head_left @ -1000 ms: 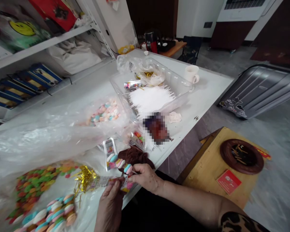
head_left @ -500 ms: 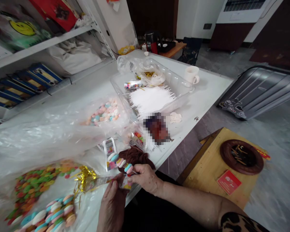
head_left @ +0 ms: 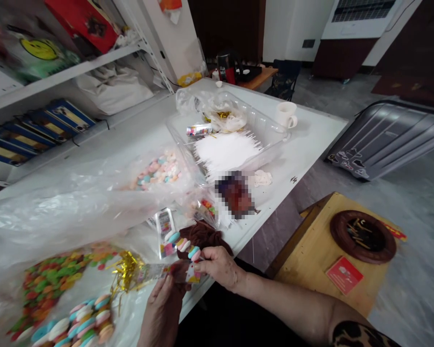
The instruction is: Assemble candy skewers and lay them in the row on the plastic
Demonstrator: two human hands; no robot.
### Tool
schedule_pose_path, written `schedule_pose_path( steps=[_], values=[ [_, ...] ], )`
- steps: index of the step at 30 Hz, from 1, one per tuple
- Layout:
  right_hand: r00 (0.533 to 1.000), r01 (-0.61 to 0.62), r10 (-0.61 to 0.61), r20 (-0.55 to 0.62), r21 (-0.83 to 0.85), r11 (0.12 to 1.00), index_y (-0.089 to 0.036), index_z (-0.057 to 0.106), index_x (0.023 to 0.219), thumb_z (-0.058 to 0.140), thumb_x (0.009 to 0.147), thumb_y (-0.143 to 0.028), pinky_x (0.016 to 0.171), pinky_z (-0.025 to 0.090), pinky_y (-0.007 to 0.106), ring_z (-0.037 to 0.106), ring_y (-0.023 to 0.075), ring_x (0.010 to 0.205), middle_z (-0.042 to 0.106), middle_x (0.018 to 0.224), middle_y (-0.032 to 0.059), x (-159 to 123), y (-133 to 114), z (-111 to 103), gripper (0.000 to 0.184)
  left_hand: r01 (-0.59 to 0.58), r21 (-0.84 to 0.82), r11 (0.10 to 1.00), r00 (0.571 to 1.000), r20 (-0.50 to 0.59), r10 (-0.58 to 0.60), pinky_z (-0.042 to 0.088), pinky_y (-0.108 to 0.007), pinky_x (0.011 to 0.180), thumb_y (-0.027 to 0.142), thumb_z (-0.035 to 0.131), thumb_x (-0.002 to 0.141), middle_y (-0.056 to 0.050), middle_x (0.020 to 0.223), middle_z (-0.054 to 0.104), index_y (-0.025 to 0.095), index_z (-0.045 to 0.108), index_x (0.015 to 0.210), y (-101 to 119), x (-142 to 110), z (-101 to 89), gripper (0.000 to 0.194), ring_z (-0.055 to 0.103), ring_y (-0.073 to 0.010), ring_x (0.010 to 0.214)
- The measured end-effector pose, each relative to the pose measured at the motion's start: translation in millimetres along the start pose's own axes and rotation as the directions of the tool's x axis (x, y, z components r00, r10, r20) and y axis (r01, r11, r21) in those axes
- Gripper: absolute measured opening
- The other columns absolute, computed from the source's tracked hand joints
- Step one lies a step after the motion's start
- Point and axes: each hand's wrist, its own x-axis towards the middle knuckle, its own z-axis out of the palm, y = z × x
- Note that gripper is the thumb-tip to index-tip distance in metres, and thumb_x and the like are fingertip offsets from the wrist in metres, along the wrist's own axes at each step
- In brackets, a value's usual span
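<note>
My right hand (head_left: 220, 270) is closed on the lower end of a candy skewer (head_left: 183, 245), strung with pink, blue and white marshmallow pieces and pointing up to the left. My left hand (head_left: 164, 301) pinches a clear printed plastic bag (head_left: 192, 275) just below the skewer; whether the skewer's end is inside it is hidden by my fingers. Left of that hand lie gold twist ties (head_left: 127, 271) and more clear wrappers. Several loaded candy skewers (head_left: 85, 318) lie in a pile at the lower left. A dark brown bunched thing (head_left: 204, 237) sits behind the held skewer.
Coloured gummies (head_left: 58, 274) and pastel marshmallows (head_left: 157, 171) lie in large clear bags. Printed packets (head_left: 165, 226) are near my hands. A clear plastic tray (head_left: 271, 118) holds many white sticks (head_left: 226, 152). Farther off stands a white mug (head_left: 285, 113). To the right is a wooden stool (head_left: 304, 260) with an ashtray.
My left hand has shifted slightly left and down, and the bag's printed end shows more beside my right fingers. My right hand keeps the skewer almost still.
</note>
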Motion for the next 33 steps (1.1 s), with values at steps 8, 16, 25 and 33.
schedule_pose_path(
  steps=[8, 16, 25, 33],
  values=[
    [0.997, -0.017, 0.014, 0.069, 0.033, 0.999, -0.016, 0.067, 0.076, 0.075, 0.065, -0.040, 0.067, 0.044, 0.025, 0.053, 0.0118, 0.063, 0.059, 0.065, -0.0041, -2.5, -0.6, 0.8, 0.029, -0.078, -0.065, 0.995, 0.996, -0.036, 0.075, 0.058, -0.030, 0.077, 0.037, 0.085, 0.062, -0.005, 0.081, 0.074, 0.021, 0.076, 0.074, -9.0, 11.2, -14.1, 0.022, 0.067, -0.0205, 0.080],
    [0.993, 0.112, -0.114, -0.035, -0.059, 0.992, -0.017, 0.068, 0.082, 0.073, 0.069, -0.039, 0.078, 0.045, 0.027, 0.055, 0.0143, 0.075, 0.059, 0.074, -0.0031, 2.3, -0.2, -2.4, 0.027, -0.019, -0.206, 0.978, 0.999, -0.053, 0.008, 0.059, -0.031, 0.073, 0.029, 0.092, 0.050, -0.005, 0.080, 0.076, 0.017, 0.073, 0.070, -8.1, 12.0, -4.7, 0.030, 0.071, -0.0210, 0.078],
    [0.957, 0.269, -0.289, 0.023, -0.441, 0.856, -0.018, 0.069, 0.088, 0.054, 0.090, -0.039, 0.067, 0.045, 0.024, 0.055, 0.0153, 0.072, 0.060, 0.076, 0.0014, -6.2, -11.2, -13.4, 0.026, -0.025, -0.687, 0.726, 0.985, -0.141, -0.100, 0.056, -0.037, 0.092, 0.016, 0.060, 0.091, -0.001, 0.077, 0.074, 0.016, 0.067, 0.080, 39.3, 18.9, -12.4, 0.013, 0.072, -0.0141, 0.080],
    [0.873, 0.469, -0.438, 0.214, -0.614, 0.635, -0.020, 0.067, 0.082, 0.050, 0.094, -0.028, 0.067, 0.047, 0.023, 0.059, 0.0148, 0.071, 0.062, 0.076, 0.0030, -15.7, -9.7, 4.6, 0.022, -0.066, -0.750, 0.658, 0.988, -0.142, -0.063, 0.055, -0.038, 0.094, 0.022, 0.063, 0.090, -0.001, 0.082, 0.074, 0.019, 0.069, 0.083, 44.7, 22.5, -35.3, 0.009, 0.072, -0.0173, 0.092]
  ],
)
